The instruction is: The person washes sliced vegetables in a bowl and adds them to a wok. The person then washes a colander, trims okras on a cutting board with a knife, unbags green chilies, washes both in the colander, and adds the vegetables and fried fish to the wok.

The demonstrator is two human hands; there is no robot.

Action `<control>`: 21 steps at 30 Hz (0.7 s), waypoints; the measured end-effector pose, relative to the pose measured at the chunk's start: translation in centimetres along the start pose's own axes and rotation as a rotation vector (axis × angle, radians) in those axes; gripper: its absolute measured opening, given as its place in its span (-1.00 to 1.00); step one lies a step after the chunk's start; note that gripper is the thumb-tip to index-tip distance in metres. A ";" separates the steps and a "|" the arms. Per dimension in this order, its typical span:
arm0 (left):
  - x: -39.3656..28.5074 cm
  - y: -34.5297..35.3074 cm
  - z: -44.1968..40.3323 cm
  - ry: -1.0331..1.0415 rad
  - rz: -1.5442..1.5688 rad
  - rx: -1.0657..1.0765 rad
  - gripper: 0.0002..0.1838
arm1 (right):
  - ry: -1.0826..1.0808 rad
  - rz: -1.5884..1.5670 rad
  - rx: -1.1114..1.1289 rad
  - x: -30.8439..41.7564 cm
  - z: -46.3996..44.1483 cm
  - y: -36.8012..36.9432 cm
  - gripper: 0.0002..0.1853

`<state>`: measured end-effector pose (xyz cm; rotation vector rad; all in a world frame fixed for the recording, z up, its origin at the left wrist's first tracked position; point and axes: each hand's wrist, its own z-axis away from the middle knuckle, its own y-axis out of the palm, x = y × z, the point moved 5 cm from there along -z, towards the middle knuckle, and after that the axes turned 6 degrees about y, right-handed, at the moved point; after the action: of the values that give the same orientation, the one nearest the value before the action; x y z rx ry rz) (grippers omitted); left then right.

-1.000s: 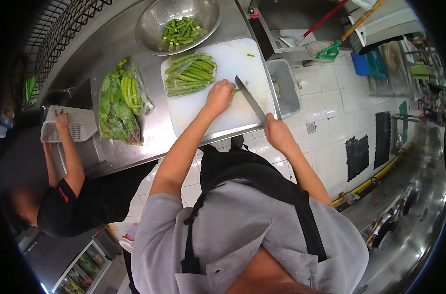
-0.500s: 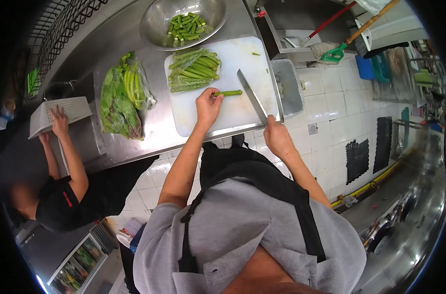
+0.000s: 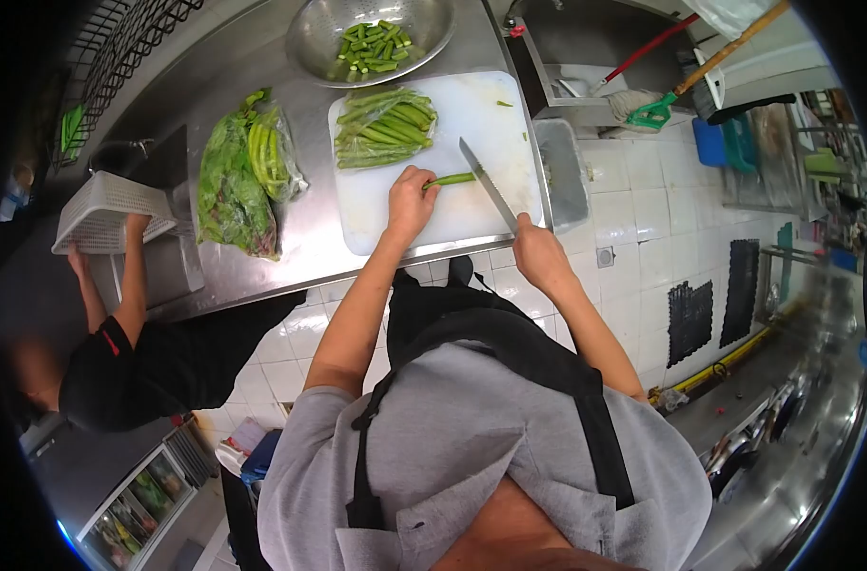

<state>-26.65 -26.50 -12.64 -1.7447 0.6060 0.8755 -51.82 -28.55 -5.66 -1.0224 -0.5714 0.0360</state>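
My left hand (image 3: 413,202) is closed around one end of a green okra pod (image 3: 450,179) and keeps it on the white cutting board (image 3: 486,105). A long knife (image 3: 488,184) is gripped in my right hand (image 3: 540,251). Its blade points away from me and crosses the board beside the free tip of the pod. Behind my left hand, a clear plastic bag of okra (image 3: 386,130) lies on the board. Cut green pieces (image 3: 374,46) sit in a metal colander (image 3: 310,57) beyond it. Small green scraps lie at the board's far right.
Left of the board are bagged leafy greens (image 3: 234,186) and a bag of green pods (image 3: 267,157) on the steel counter (image 3: 305,233). A co-worker (image 3: 138,371) holds a white basket (image 3: 110,205) over a sink. A grey bin (image 3: 564,181) stands right of the board.
The knife blade has come closer to the pod's tip. At the left, the co-worker's hand has moved from inside the basket to its near edge, and the basket has tilted.
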 end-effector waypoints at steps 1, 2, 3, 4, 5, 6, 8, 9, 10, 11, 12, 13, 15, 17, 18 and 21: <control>0.0 0.0 0.1 0.008 -0.008 -0.007 -0.85 | 0.008 0.010 -0.015 0.3 0.8 -0.5 -0.82; -0.1 0.0 0.1 0.016 -0.015 -0.013 -0.84 | 0.012 0.000 -0.019 0.7 1.6 -0.8 -0.83; 0.0 0.1 0.1 0.027 -0.021 -0.022 -0.84 | 0.015 -0.010 -0.026 1.2 2.2 -1.1 -0.83; 0.0 0.3 0.1 0.028 -0.020 -0.028 -0.84 | 0.016 -0.018 -0.033 1.5 2.4 -1.4 -0.83; 0.0 0.3 0.1 0.030 -0.021 -0.035 -0.84 | 0.000 -0.015 -0.003 1.2 2.1 -0.6 -0.83; 0.0 0.2 0.1 0.034 -0.024 -0.042 -0.84 | -0.016 -0.013 0.026 1.1 1.7 0.4 -0.83; -0.1 0.2 0.4 0.024 -0.008 -0.038 -0.83 | -0.025 -0.009 0.057 0.5 1.7 1.7 -0.83; -0.2 0.0 0.1 0.023 0.000 -0.040 -0.83 | -0.023 -0.004 0.052 0.7 1.8 1.4 -0.82; -0.2 -0.1 -0.1 0.020 0.005 -0.037 -0.83 | -0.024 0.002 0.050 1.0 1.8 1.1 -0.82; -0.2 -0.2 -0.1 0.013 0.011 -0.028 -0.84 | -0.018 -0.011 0.040 1.3 2.1 0.8 -0.82; -0.2 -0.2 0.1 0.007 0.019 -0.017 -0.84 | -0.010 -0.024 0.030 1.9 2.5 0.2 -0.83; -0.2 -0.2 0.1 -0.003 0.027 -0.016 -0.84 | -0.003 -0.035 0.017 2.3 2.7 -0.1 -0.83; 0.1 -0.2 0.0 -0.020 0.042 -0.020 -0.84 | -0.038 -0.014 0.059 2.2 1.8 1.2 -0.83; 0.4 -0.1 0.1 -0.014 0.046 -0.012 -0.86 | -0.069 -0.058 0.077 1.6 1.7 2.0 -0.84; 0.3 -0.3 -0.1 -0.009 0.045 -0.010 -0.88 | -0.085 -0.112 0.070 1.5 1.7 1.6 -0.85; -0.8 -0.5 -0.4 0.023 -0.005 -0.051 -0.85 | -0.055 -0.216 0.026 1.2 2.6 -1.3 -0.85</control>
<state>-26.68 -26.69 -11.69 -1.8042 0.5984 0.8748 -52.36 -26.79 -3.11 -0.9317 -0.7272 -0.1191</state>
